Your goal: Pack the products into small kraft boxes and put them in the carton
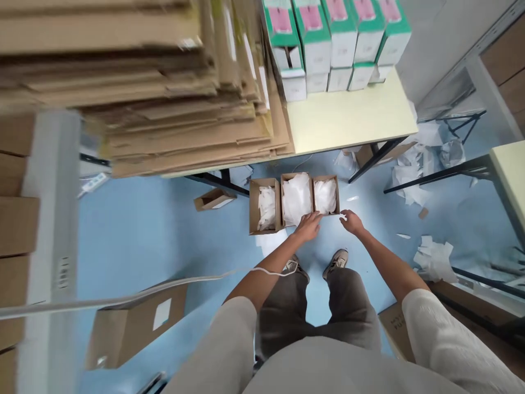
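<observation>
Three small open cardboard boxes stand side by side on the floor. White paper-like pieces fill the left box partly, while the middle box and the right box look filled to the top. My left hand has its fingers stretched out at the near edge between the middle and right boxes. Close to the right box's near right corner is my right hand, fingers curved and apart. A small white bit shows by its fingertips; I cannot tell whether it touches them.
Flattened cardboard is stacked high on the table, beside green-and-white cartons. A white cable crosses at left, above a larger cardboard box. Paper scraps litter the floor at right, near another table.
</observation>
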`<state>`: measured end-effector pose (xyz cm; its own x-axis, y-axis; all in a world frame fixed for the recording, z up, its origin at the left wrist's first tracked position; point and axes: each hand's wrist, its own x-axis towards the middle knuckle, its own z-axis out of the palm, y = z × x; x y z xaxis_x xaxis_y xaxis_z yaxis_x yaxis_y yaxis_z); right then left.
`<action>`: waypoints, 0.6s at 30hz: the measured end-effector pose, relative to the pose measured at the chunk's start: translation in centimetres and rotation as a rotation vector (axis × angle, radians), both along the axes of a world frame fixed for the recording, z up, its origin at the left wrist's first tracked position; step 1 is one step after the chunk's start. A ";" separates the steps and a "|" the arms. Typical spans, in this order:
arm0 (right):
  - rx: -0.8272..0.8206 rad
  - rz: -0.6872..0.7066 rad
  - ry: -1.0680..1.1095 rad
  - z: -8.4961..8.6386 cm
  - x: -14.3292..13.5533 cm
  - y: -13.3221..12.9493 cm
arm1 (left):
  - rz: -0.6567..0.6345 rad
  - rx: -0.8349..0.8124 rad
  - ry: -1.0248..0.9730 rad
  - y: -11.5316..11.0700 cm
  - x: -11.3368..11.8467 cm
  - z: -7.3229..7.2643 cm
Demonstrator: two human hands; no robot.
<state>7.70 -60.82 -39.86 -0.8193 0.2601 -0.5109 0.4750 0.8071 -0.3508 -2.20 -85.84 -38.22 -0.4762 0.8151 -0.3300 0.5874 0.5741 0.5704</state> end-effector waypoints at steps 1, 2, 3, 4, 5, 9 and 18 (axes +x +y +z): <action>0.026 0.047 -0.008 -2.2 -0.8 0.4 | -0.006 0.004 0.014 0.5 -0.3 -2.3; 0.050 0.096 -0.013 -4.5 -1.6 0.7 | -0.014 0.007 0.029 0.9 -0.7 -4.5; 0.074 0.142 -0.022 -6.7 -2.5 1.0 | -0.024 0.009 0.046 1.4 -1.0 -6.7; 0.097 0.181 -0.034 -8.9 -3.4 1.3 | -0.035 0.008 0.064 1.9 -1.3 -8.7; 0.120 0.214 -0.052 -11.1 -4.4 1.5 | -0.045 0.005 0.082 2.3 -1.6 -10.7; 0.192 0.346 -0.115 -19.5 -8.1 1.6 | -0.082 -0.021 0.155 3.9 -2.9 -18.0; 0.311 0.537 -0.140 -32.0 -12.6 -1.2 | -0.187 -0.063 0.306 5.5 -5.2 -26.7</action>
<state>-4.94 -62.01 -71.86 -0.8075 -0.0150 -0.5896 0.0002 0.9997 -0.0257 -7.44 -80.37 -64.95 -0.4050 0.8802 -0.2475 0.8238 0.4687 0.3189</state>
